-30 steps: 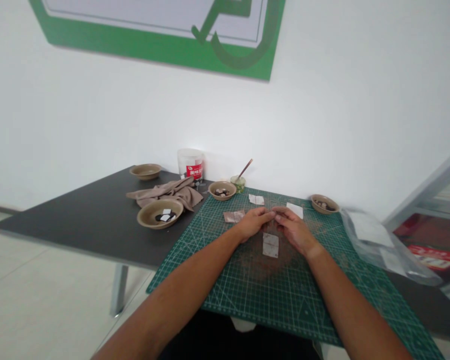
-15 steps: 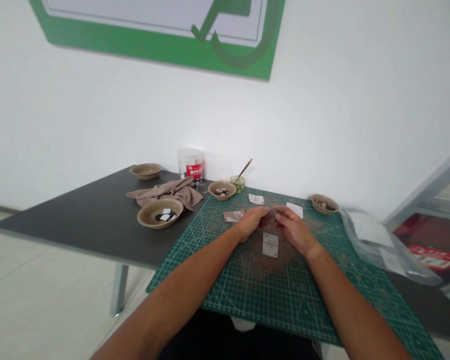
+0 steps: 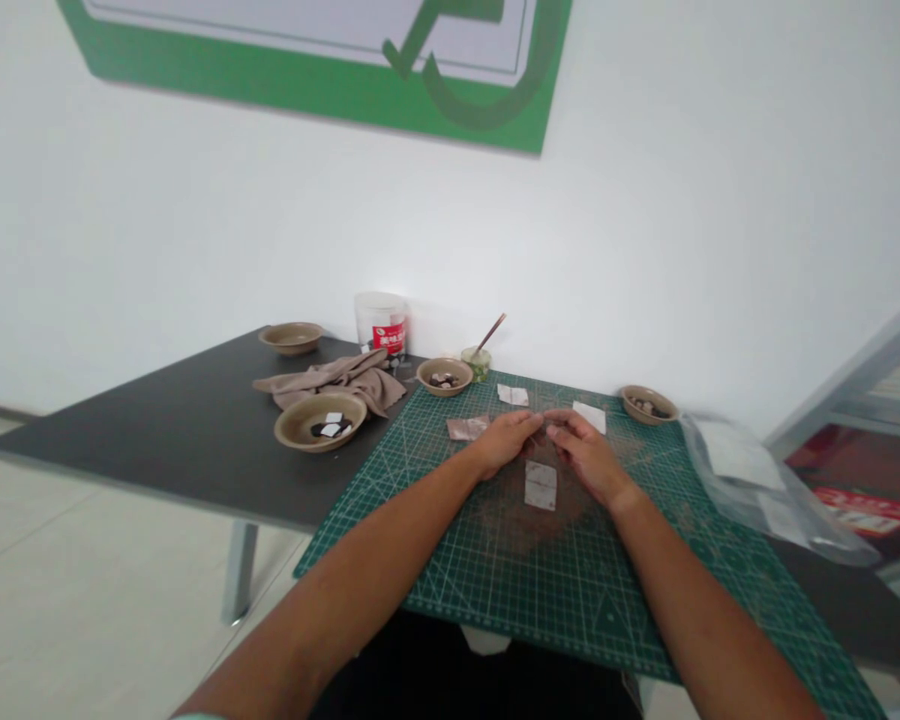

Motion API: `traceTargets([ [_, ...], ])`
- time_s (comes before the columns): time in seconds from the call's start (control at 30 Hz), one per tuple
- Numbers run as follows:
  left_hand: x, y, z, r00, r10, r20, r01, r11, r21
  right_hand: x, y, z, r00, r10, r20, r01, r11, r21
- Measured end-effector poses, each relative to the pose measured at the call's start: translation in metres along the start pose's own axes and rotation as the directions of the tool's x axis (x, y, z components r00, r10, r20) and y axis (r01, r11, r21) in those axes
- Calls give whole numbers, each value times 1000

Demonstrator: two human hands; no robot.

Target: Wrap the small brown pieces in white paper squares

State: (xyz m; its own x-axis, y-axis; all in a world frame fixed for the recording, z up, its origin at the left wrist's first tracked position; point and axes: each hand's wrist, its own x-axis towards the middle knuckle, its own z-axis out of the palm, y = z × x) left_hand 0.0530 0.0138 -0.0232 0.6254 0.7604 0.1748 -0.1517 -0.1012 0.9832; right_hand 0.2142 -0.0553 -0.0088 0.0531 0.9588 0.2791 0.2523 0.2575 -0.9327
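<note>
Over the green cutting mat (image 3: 540, 600), my left hand (image 3: 506, 443) and my right hand (image 3: 588, 456) meet fingertip to fingertip. Both are closed in a pinch; what lies between the fingers is small and mostly hidden. Just below the hands, a pale, creased square sheet (image 3: 541, 486) lies flat on the mat. A brown-stained sheet (image 3: 466, 429) is left of my left hand. Beyond the fingers are a white creased sheet (image 3: 513, 395) and, behind my right hand, another white sheet (image 3: 590, 418). Brown dust or stain marks the mat around the hands.
Bowls with small pieces stand at the mat's back left (image 3: 444, 377), back right (image 3: 648, 405) and on the dark table (image 3: 320, 423). A brush leans in a small glass jar (image 3: 477, 364). A brown cloth (image 3: 337, 383), a clear tub (image 3: 381, 322) and a plastic bag (image 3: 780, 495) lie around.
My fingertips have shifted slightly, and the small greyish piece that showed between them is now harder to see. The view has tilted a little; the other things have stayed put.
</note>
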Motion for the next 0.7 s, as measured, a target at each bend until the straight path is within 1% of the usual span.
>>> traceTargets([
  [0.17,1,-1,-1,1000,-8,22,7,999,47,0,-2,1,998,-42,-46,38,995,-92],
  [0.3,1,-2,-1,999,5,45,-8,998,64,1,0,2,995,-73,-71,63,989,-133],
  [0.53,2,-4,-1,998,14,54,-18,997,69,2,0,2,988,-116,-106,97,981,-166],
  [0.7,0,-2,-1,999,6,50,-9,998,69,1,2,1,992,-90,-85,77,986,-146],
])
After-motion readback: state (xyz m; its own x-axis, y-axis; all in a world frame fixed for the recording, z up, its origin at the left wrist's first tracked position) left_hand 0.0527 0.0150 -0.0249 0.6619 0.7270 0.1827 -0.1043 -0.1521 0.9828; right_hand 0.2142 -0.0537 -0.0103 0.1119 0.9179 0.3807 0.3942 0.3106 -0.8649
